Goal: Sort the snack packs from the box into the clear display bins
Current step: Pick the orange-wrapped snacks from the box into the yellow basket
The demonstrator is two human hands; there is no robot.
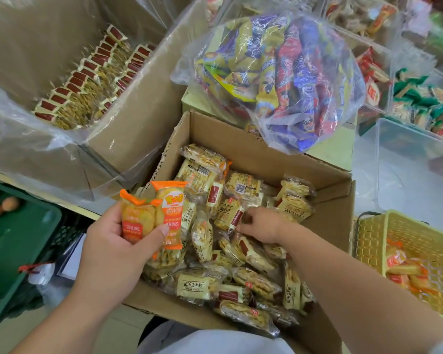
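Two orange packs (152, 218) are held between thumb and fingers of the left hand (108, 251) at the edge of the box (266, 159), the right hand (264, 227) is curled among the cream packs (200, 283) inside, its grip indiscernible, and these light, slippery, crushable packs are probably best taken by their sides.

The box (266, 159) is matt brown corrugated cardboard, rough at its torn edge. The packs (202, 284) in it wear glossy, crinkled clear film; the orange packs (164, 213) are shiny printed plastic. The bag (279, 80) is thin, wrinkled clear plastic. The bin (394, 175) is smooth clear plastic, the basket (407, 241) yellow latticed plastic.
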